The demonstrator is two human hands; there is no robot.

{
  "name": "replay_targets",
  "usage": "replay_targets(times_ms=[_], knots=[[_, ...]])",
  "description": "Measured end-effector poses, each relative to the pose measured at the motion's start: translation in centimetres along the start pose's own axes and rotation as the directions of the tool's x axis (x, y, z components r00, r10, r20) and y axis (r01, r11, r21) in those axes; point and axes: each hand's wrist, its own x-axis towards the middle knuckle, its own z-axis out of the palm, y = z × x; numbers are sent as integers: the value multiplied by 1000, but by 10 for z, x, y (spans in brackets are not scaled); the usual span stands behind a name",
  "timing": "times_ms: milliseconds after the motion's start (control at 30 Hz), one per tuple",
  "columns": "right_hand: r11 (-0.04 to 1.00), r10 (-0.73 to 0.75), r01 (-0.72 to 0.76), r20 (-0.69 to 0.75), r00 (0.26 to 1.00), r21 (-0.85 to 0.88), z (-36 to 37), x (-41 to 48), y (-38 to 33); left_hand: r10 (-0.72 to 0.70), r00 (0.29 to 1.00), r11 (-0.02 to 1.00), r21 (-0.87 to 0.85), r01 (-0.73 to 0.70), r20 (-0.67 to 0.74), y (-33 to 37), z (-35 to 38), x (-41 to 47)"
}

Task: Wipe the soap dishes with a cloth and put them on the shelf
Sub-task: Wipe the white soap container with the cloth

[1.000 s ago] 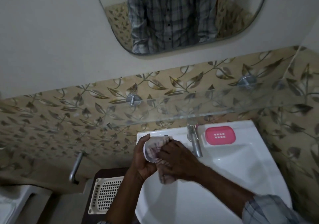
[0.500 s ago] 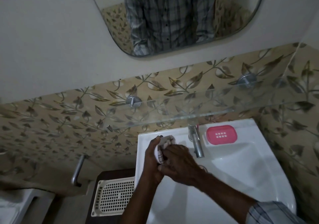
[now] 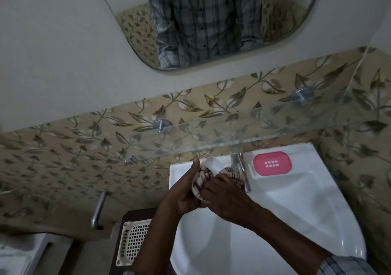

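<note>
Over the back left of the white sink (image 3: pixel 296 211), my left hand (image 3: pixel 186 192) grips a white soap dish (image 3: pixel 211 162), thumb up along its edge. Most of the dish is hidden by a white cloth with dark stripes (image 3: pixel 201 181). My right hand (image 3: pixel 224 194) holds that cloth bunched against the dish. A pink soap dish (image 3: pixel 272 163) lies flat on the sink's back rim, right of the tap. The glass shelf (image 3: pixel 211 135) runs along the tiled wall just above both hands, with nothing on it.
A chrome tap (image 3: pixel 239 164) stands right behind my right hand. A cream perforated basket (image 3: pixel 133 241) sits on a dark stand left of the sink. A metal handle (image 3: pixel 98 209) sticks out of the wall at lower left. A mirror (image 3: pixel 211 20) hangs above.
The view has shifted slightly. My hands have turned the dish and cloth: the left thumb now points up along the dish, and the cloth is bunched further toward the tap.
</note>
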Motion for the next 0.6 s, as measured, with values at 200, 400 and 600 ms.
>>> replay_targets(times_ms=[200,400,600], knots=[[965,139,-153,81,987,212,-7,-11,-21,114,993,954,-275,-120,-39,-19,20,-1],[887,384,-385,55,922,256,-34,1,-20,218,961,930,-264,-257,-170,-30,27,11],[890,314,-333,113,943,312,-39,-4,-13,280,955,924,-241,-296,-98,-36,21,6]])
